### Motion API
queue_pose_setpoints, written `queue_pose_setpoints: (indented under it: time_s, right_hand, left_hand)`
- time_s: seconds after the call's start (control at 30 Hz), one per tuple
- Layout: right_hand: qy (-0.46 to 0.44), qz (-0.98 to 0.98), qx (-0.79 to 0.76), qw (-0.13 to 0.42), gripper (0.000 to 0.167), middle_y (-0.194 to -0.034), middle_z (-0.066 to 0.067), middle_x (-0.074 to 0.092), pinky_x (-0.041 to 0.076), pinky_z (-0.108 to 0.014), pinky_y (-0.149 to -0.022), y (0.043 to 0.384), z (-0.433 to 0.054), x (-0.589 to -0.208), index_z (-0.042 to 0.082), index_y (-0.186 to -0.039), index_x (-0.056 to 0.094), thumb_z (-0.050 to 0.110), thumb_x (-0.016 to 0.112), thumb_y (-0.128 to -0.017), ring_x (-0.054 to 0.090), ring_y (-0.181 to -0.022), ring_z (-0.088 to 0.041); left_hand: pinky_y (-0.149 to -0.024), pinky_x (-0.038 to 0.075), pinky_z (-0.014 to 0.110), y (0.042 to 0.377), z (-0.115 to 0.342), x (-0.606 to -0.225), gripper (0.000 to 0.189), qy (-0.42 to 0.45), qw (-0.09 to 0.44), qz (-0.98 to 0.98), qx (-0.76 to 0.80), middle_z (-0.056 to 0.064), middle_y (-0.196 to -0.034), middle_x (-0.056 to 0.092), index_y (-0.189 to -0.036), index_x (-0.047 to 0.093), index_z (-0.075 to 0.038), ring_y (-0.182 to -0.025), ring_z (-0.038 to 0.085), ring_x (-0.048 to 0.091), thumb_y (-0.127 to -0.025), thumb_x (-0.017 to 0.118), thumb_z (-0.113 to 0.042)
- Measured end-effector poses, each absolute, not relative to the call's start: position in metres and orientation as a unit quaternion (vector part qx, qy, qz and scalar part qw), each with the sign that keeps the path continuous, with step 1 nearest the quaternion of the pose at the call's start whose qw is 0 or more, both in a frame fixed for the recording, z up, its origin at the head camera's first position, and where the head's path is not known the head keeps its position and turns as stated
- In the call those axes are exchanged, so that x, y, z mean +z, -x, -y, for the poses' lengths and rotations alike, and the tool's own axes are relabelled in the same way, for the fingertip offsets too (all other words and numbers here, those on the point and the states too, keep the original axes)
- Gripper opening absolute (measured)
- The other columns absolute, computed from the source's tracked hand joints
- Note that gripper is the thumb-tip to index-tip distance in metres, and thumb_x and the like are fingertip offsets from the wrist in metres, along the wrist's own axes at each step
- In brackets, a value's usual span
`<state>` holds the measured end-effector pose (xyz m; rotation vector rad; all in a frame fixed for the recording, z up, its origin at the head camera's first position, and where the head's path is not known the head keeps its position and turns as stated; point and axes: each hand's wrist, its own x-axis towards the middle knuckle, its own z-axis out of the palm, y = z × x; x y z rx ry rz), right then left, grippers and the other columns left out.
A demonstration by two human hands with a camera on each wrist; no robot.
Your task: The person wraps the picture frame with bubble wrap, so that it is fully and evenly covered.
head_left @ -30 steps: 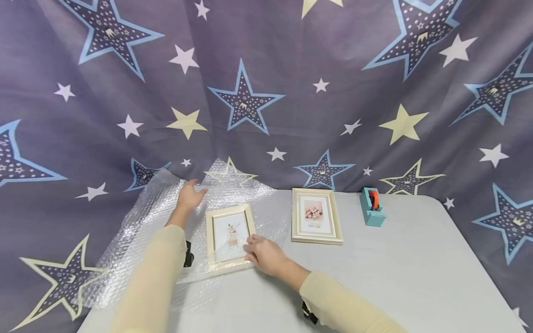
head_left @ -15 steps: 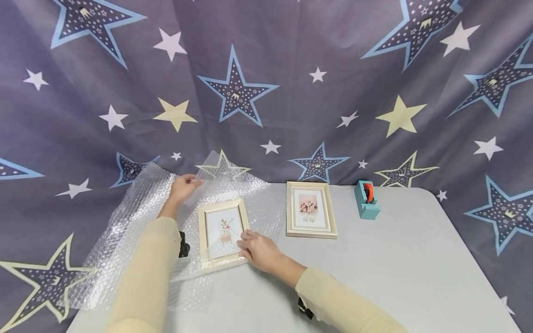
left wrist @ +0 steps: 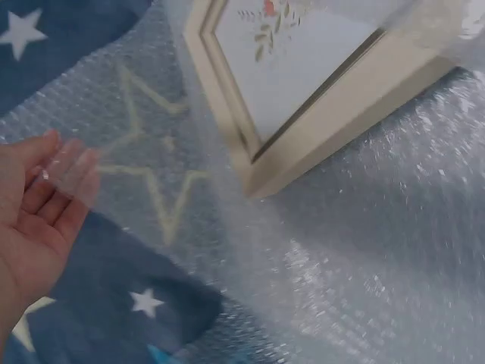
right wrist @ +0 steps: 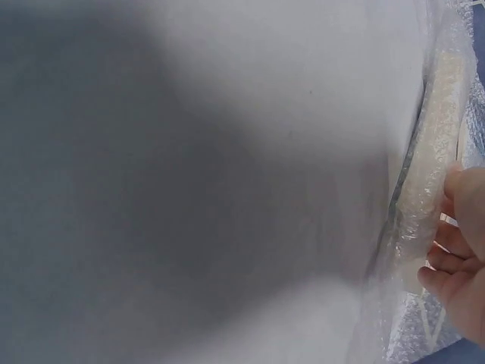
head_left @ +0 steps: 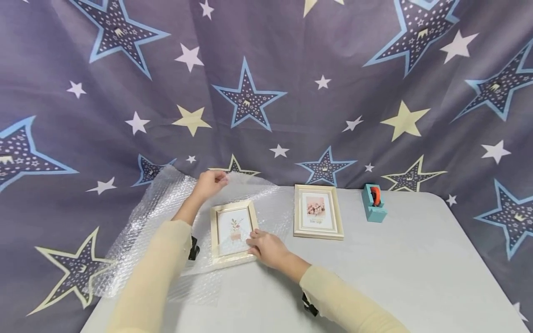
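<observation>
A cream picture frame (head_left: 214,231) with a potted-plant print lies on a large sheet of clear bubble wrap (head_left: 143,231), some of it over the near and right sides. Beyond the frame's far edge my left hand (head_left: 210,184) pinches the far edge of the wrap; its fingers show through the film in the left wrist view. My right hand (head_left: 268,249) holds the frame's right side, fingers bent over the edge. Wrap covers that side in the right wrist view, where part of the hand is cut off.
A second cream frame (head_left: 297,212) with a pink flower print lies to the right. Farther right stands a teal tape dispenser (head_left: 374,214) with an orange roll. All rest on a pale grey table (head_left: 395,277) against a purple star-patterned curtain (head_left: 300,115).
My left hand has moved right along the far edge, drawing the raised corner of bubble wrap lower. The right hand stays at the frame's right side. The head view has shifted slightly.
</observation>
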<state>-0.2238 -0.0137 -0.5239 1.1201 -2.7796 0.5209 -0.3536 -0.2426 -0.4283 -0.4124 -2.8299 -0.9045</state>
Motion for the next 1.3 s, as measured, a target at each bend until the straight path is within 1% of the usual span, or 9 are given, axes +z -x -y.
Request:
queue_pose_setpoints:
  time_s: [0.27, 0.47, 0.67, 0.83, 1.0, 1.1, 1.2, 1.23, 1.3]
  right_hand:
    - [-0.354, 0.918, 0.172, 0.052, 0.03, -0.125, -0.014, 0.067, 0.05, -0.039, -0.104, 0.227, 0.004, -0.532, 0.008, -0.113, 0.071, 0.027, 0.063, -0.091, 0.06, -0.122, -0.03]
    - [-0.345, 0.918, 0.187, 0.051, 0.03, -0.125, -0.019, 0.065, 0.049, -0.042, -0.104, 0.227, 0.0, -0.532, 0.005, -0.113, 0.07, 0.024, 0.064, -0.091, 0.06, -0.122, -0.034]
    - [-0.352, 0.916, 0.183, 0.058, 0.029, -0.124, -0.02, 0.066, 0.05, -0.042, -0.104, 0.227, 0.004, -0.532, 0.004, -0.113, 0.07, 0.022, 0.063, -0.091, 0.06, -0.121, -0.035]
    - [-0.353, 0.917, 0.175, 0.058, 0.031, -0.125, -0.017, 0.066, 0.049, -0.04, -0.105, 0.223, 0.009, -0.533, 0.006, -0.114, 0.07, 0.025, 0.062, -0.091, 0.06, -0.123, -0.032]
    - [-0.359, 0.914, 0.179, 0.059, 0.032, -0.126, -0.016, 0.066, 0.048, -0.039, -0.106, 0.219, 0.014, -0.532, 0.006, -0.115, 0.07, 0.026, 0.062, -0.092, 0.059, -0.124, -0.031]
    - [-0.361, 0.913, 0.177, 0.066, 0.031, -0.125, -0.016, 0.066, 0.049, -0.039, -0.105, 0.218, 0.016, -0.53, 0.007, -0.114, 0.07, 0.026, 0.062, -0.091, 0.059, -0.124, -0.031]
    - [-0.364, 0.912, 0.173, 0.072, 0.031, -0.125, -0.015, 0.066, 0.05, -0.038, -0.104, 0.217, 0.017, -0.527, 0.007, -0.114, 0.07, 0.026, 0.063, -0.091, 0.06, -0.123, -0.031]
    - [-0.365, 0.912, 0.17, 0.073, 0.031, -0.125, -0.015, 0.066, 0.05, -0.038, -0.104, 0.217, 0.017, -0.526, 0.007, -0.113, 0.07, 0.026, 0.063, -0.091, 0.06, -0.123, -0.031]
    - [-0.367, 0.912, 0.172, 0.072, 0.03, -0.125, -0.016, 0.066, 0.05, -0.039, -0.104, 0.217, 0.016, -0.526, 0.007, -0.113, 0.07, 0.026, 0.063, -0.091, 0.06, -0.123, -0.031]
  left_hand:
    - [-0.08, 0.06, 0.042, 0.298, 0.221, -0.43, 0.018, 0.184, 0.072, 0.949, -0.246, 0.017, -0.095, 0.075, -0.1, 0.073, 0.0, -0.085, 0.03, 0.072, -0.089, 0.065, -0.011]
    - [-0.082, 0.06, 0.04, 0.249, 0.206, -0.463, 0.014, 0.19, 0.085, 0.961, -0.183, 0.011, -0.098, 0.076, -0.097, 0.075, -0.007, -0.09, 0.028, 0.073, -0.085, 0.069, -0.012]
    - [-0.081, 0.06, 0.035, 0.223, 0.206, -0.499, 0.012, 0.167, 0.097, 0.966, -0.17, 0.008, -0.099, 0.076, -0.096, 0.075, -0.008, -0.091, 0.025, 0.073, -0.086, 0.069, -0.01]
    - [-0.066, 0.059, 0.032, 0.212, 0.212, -0.523, 0.003, 0.198, 0.133, 0.962, -0.135, 0.003, -0.083, 0.075, -0.081, 0.072, -0.01, -0.073, 0.018, 0.072, -0.081, 0.072, -0.006]
    - [-0.054, 0.05, 0.028, 0.205, 0.216, -0.526, 0.012, 0.211, 0.133, 0.963, -0.098, -0.002, -0.069, 0.068, -0.072, 0.067, -0.012, -0.056, 0.009, 0.055, -0.081, 0.072, -0.006]
    - [-0.058, 0.055, 0.03, 0.202, 0.217, -0.522, 0.012, 0.222, 0.122, 0.963, -0.089, 0.002, -0.074, 0.071, -0.072, 0.066, -0.011, -0.062, 0.015, 0.063, -0.083, 0.068, -0.006]
    - [-0.074, 0.06, 0.038, 0.197, 0.218, -0.517, 0.012, 0.239, 0.109, 0.96, -0.093, 0.009, -0.091, 0.076, -0.071, 0.066, -0.009, -0.085, 0.025, 0.073, -0.082, 0.062, -0.01]
    - [-0.081, 0.06, 0.04, 0.196, 0.219, -0.516, 0.013, 0.243, 0.104, 0.96, -0.094, 0.01, -0.098, 0.076, -0.071, 0.065, -0.009, -0.096, 0.027, 0.073, -0.082, 0.061, -0.012]
    - [-0.088, 0.058, 0.042, 0.193, 0.22, -0.516, 0.014, 0.249, 0.09, 0.958, -0.11, 0.012, -0.107, 0.074, -0.073, 0.065, -0.007, -0.105, 0.029, 0.07, -0.083, 0.06, -0.016]
